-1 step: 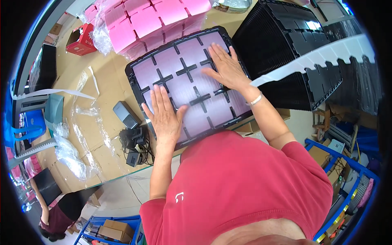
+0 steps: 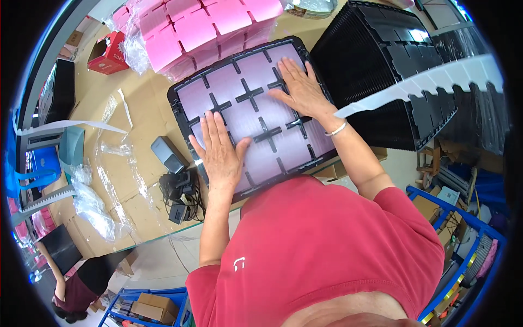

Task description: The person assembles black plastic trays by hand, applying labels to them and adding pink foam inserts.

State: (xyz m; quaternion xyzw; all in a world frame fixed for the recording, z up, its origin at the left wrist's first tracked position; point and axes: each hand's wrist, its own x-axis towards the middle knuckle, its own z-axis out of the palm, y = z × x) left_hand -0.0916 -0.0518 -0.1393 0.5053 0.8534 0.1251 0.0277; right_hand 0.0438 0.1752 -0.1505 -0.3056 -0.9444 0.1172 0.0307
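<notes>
A black plastic tray (image 2: 175, 103) lies on the table right in front of me. Pale pink sheets (image 2: 220, 82) fill it, with black cross-shaped dividers (image 2: 249, 95) standing up through their slots. My left hand (image 2: 219, 155) rests flat on the sheets at the tray's near left, fingers stretched out. Farther right, my right hand (image 2: 304, 92) lies spread over the sheets near the right rim, thumb pointing left. Neither hand grips anything. Parts of the dividers are hidden beneath my fingers.
Stacked pink slotted sheets (image 2: 210, 27) stand behind the tray, and a tall stack of black trays (image 2: 376, 71) at its right. Left are a grey box-shaped device (image 2: 169, 153), black cables (image 2: 182, 193), clear plastic film (image 2: 92, 207) and a red box (image 2: 109, 53). Another person (image 2: 81, 283) works lower left.
</notes>
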